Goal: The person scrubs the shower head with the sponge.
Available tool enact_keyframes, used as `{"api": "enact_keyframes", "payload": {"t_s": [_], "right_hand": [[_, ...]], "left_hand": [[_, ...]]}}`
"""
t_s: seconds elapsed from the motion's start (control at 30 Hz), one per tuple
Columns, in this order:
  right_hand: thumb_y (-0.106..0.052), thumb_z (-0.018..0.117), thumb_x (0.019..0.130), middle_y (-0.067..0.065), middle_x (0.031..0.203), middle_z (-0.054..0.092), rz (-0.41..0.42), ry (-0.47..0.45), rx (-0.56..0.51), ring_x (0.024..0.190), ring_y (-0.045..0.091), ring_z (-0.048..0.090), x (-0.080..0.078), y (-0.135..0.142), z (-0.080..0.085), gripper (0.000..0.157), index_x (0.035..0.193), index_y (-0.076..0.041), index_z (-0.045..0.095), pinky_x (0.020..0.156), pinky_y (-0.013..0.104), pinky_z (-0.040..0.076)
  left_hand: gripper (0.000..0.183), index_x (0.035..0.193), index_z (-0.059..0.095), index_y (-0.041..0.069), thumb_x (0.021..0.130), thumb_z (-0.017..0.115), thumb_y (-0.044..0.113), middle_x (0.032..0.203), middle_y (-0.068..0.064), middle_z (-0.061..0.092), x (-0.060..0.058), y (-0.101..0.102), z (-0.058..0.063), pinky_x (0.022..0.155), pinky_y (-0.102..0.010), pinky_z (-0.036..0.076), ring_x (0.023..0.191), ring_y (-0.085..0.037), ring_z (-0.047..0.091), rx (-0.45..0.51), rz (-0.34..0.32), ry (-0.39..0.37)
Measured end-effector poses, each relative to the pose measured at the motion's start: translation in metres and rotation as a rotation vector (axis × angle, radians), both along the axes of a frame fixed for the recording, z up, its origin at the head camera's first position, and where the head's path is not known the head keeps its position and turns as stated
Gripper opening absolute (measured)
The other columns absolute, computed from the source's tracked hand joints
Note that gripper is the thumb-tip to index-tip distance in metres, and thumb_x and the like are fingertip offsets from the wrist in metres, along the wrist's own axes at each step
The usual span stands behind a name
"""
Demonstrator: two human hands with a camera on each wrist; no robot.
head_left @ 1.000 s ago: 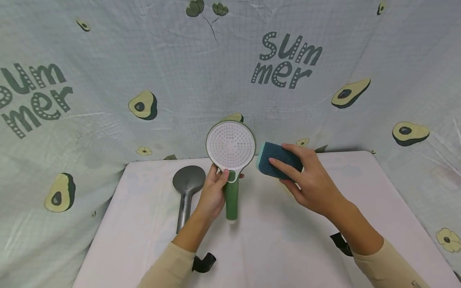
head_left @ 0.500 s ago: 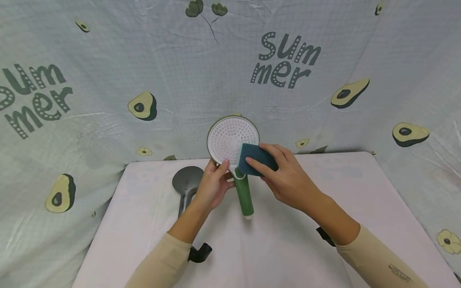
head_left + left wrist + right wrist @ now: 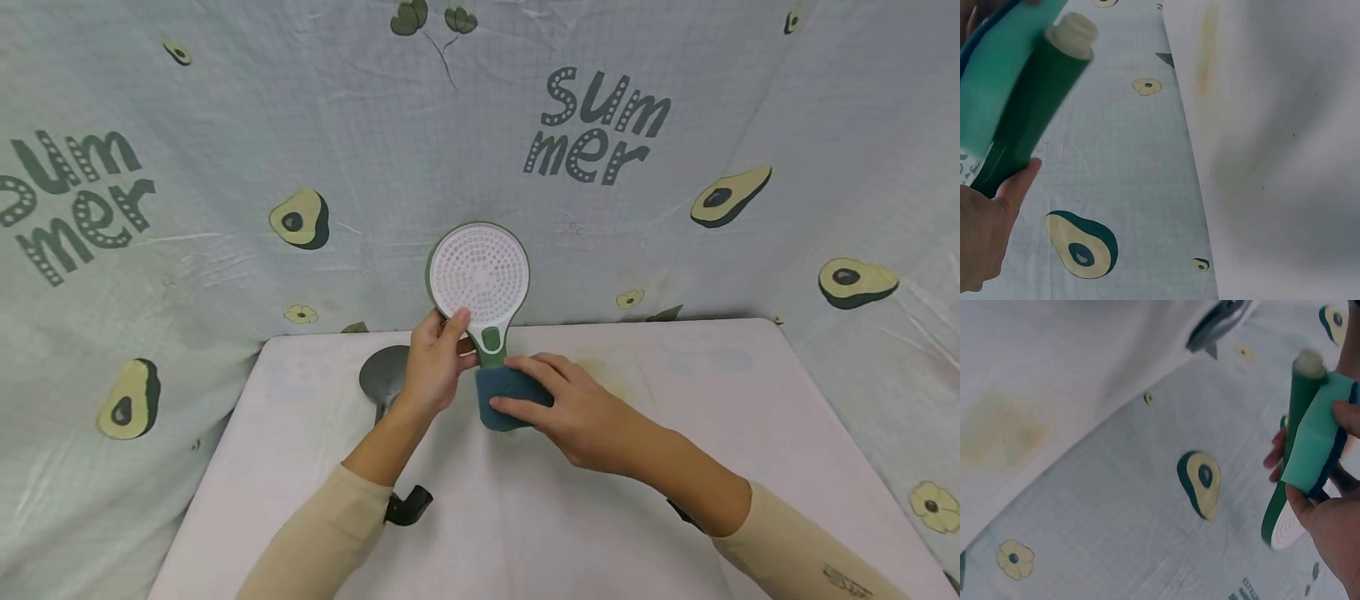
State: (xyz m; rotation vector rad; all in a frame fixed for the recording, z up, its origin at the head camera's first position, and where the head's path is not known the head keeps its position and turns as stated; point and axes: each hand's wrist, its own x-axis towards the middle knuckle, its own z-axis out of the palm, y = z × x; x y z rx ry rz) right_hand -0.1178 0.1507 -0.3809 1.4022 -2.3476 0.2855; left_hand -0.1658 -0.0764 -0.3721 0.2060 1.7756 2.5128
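The left grip (image 3: 438, 362) pinches the shower head (image 3: 480, 275) at its neck, the thumb in front on the lower left of the white face and other fingertips showing beside the neck; the rest of those fingers are hidden behind it. The shower head is above the middle of the far part of the desk (image 3: 585, 533), face outward, its handle (image 3: 1038, 100) pointing to the near side. The right grip (image 3: 573, 408) pinches the sponge (image 3: 504, 385), its mint side laid against the handle and its dark blue side outward, so most of the handle is covered in the head view. From the left wrist the sponge is cut off by the frame, and the handle's pale end (image 3: 1074, 34) is blurred. Farther left lies a grey shower head (image 3: 384, 371), much of its handle lost behind the left forearm. A black bent piece (image 3: 410, 505) shows beside the left sleeve (image 3: 330, 525), and a dark sliver (image 3: 684, 512) under the right forearm; I cannot tell what either is
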Motion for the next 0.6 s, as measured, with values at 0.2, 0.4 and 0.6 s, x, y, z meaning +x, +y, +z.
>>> {"api": "enact_keyframes", "payload": {"t_s": [0.2,0.4,0.6], "right_hand": [[-0.008,0.084,0.083,0.016,0.149,0.051,-0.024,0.104,0.023,0.125,0.037,0.056,-0.002,0.001,-0.003,0.066,0.141,-0.031,0.062,0.102,0.049,0.055],[-0.006,0.081,0.086,0.020,0.150,0.049,-0.155,0.141,-0.026,0.129,0.041,0.052,-0.022,0.001,0.015,0.066,0.144,-0.029,0.059,0.103,0.053,0.054],[-0.004,0.081,0.086,0.020,0.151,0.048,-0.130,0.114,-0.031,0.131,0.041,0.050,-0.024,-0.001,0.028,0.064,0.143,-0.026,0.061,0.106,0.053,0.052]], "left_hand": [[0.034,0.136,0.053,-0.008,0.110,0.047,0.013,0.114,-0.013,0.066,-0.003,0.000,0.006,0.072,-0.031,0.064,0.092,-0.017,0.075,-0.030,0.021,-0.014],[0.033,0.133,0.058,-0.009,0.109,0.051,0.014,0.106,-0.007,0.069,0.001,0.005,0.010,0.070,-0.031,0.064,0.088,-0.015,0.075,-0.004,-0.002,-0.039],[0.034,0.133,0.059,-0.007,0.110,0.051,0.018,0.110,-0.009,0.070,0.004,0.004,0.012,0.071,-0.031,0.064,0.091,-0.014,0.075,-0.042,0.003,-0.047]]}}
